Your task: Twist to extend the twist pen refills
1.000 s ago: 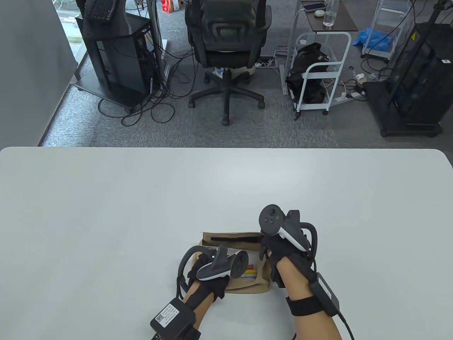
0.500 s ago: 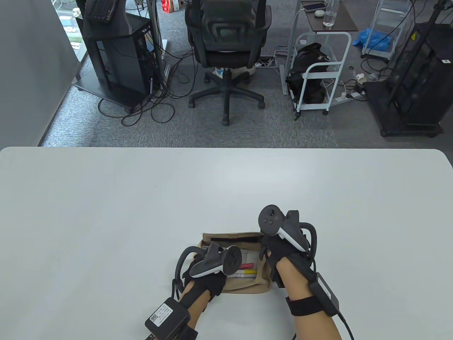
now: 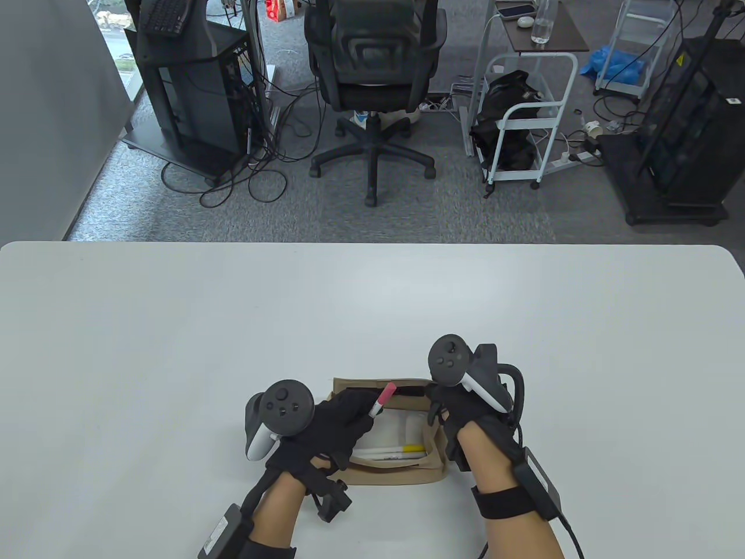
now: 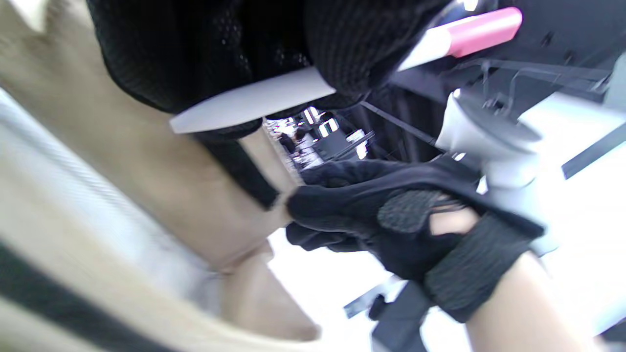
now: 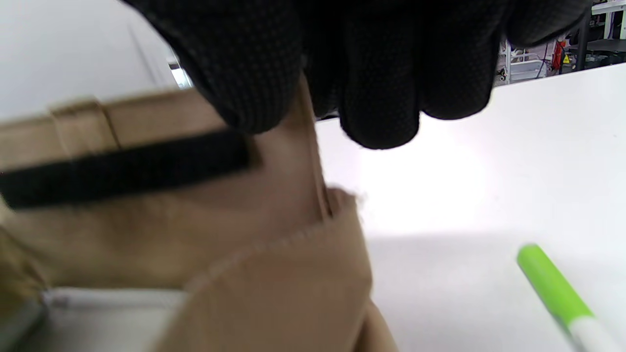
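A tan fabric pencil case (image 3: pixel 384 473) lies open near the table's front edge. My left hand (image 3: pixel 337 422) grips a white twist pen with a pink end (image 3: pixel 382 399) and holds it above the case; the pen also shows in the left wrist view (image 4: pixel 459 36). My right hand (image 3: pixel 448 407) holds the case's right edge, its fingers (image 5: pixel 376 73) over the tan fabric (image 5: pixel 195 234). A white pen with a yellow end (image 3: pixel 398 449) lies inside the case. A pen with a green end (image 5: pixel 555 288) lies on the table in the right wrist view.
The white table (image 3: pixel 174 326) stretches wide to the left, right and far side. An office chair (image 3: pixel 372 87) and carts stand on the floor beyond the far edge.
My left hand has turned over and lifted the pink-ended pen out of the case. The yellow-ended pen stays inside. My right hand has stayed on the case's edge.
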`<state>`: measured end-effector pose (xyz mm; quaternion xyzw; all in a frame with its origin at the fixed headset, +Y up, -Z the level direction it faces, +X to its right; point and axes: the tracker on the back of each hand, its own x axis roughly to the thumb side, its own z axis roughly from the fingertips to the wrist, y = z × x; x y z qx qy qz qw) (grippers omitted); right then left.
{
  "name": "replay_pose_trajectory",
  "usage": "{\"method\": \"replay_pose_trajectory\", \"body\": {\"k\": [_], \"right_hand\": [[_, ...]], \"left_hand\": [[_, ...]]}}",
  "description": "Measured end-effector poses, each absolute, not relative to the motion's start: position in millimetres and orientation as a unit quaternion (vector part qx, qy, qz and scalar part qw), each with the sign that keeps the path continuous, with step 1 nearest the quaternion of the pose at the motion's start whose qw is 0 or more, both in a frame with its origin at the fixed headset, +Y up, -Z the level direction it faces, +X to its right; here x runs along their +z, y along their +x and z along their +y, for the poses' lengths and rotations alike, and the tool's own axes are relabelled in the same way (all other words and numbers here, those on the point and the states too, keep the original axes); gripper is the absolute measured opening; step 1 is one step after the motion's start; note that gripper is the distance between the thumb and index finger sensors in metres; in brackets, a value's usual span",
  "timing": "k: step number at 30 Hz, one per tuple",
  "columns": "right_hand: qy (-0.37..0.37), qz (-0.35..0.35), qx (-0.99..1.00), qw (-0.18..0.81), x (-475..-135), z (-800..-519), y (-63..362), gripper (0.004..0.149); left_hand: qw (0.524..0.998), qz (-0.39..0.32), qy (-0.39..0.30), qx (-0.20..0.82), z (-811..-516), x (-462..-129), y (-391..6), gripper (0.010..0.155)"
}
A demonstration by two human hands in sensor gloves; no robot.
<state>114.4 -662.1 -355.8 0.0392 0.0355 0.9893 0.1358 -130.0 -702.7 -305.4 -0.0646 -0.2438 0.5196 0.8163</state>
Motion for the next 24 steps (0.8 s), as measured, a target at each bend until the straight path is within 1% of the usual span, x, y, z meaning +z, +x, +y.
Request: {"method": "replay_pose_trajectory", "body": {"k": [3,5,7,10,12,14,18,21,22,24], "right_hand": [[0.055,-0.010,0.982,0.183,-344,-635,119,0.054],[0.081,-0.040,0.969,0.231,-335,-618,121,0.052],[0.141,-0.070,0.937,0.313,-325,-600,123,0.050],[0.216,-0.068,0.885,0.407,-317,-589,123,0.050],[0.264,-0.042,0.841,0.470,-315,-587,121,0.051],[0.307,0.011,0.792,0.528,-317,-591,116,0.052],[0.355,0.081,0.719,0.592,-323,-604,104,0.056],[0.373,0.112,0.682,0.619,-326,-612,94,0.057],[0.375,0.114,0.675,0.626,-327,-614,92,0.055],[0.361,0.093,0.678,0.634,-328,-615,93,0.051]], "left_hand": [[0.776,-0.263,-0.064,0.569,-699,-303,-131,0.050],[0.759,-0.271,-0.068,0.588,-697,-302,-131,0.050],[0.745,-0.282,-0.070,0.600,-696,-301,-129,0.050],[0.740,-0.290,-0.071,0.602,-695,-299,-126,0.050],[0.737,-0.294,-0.073,0.605,-694,-298,-125,0.050],[0.732,-0.298,-0.074,0.608,-694,-298,-124,0.050],[0.725,-0.304,-0.078,0.613,-695,-298,-122,0.050],[0.722,-0.309,-0.082,0.613,-695,-298,-121,0.050],[0.721,-0.311,-0.083,0.614,-695,-297,-121,0.050],[0.723,-0.315,-0.086,0.609,-695,-297,-121,0.050]]}}
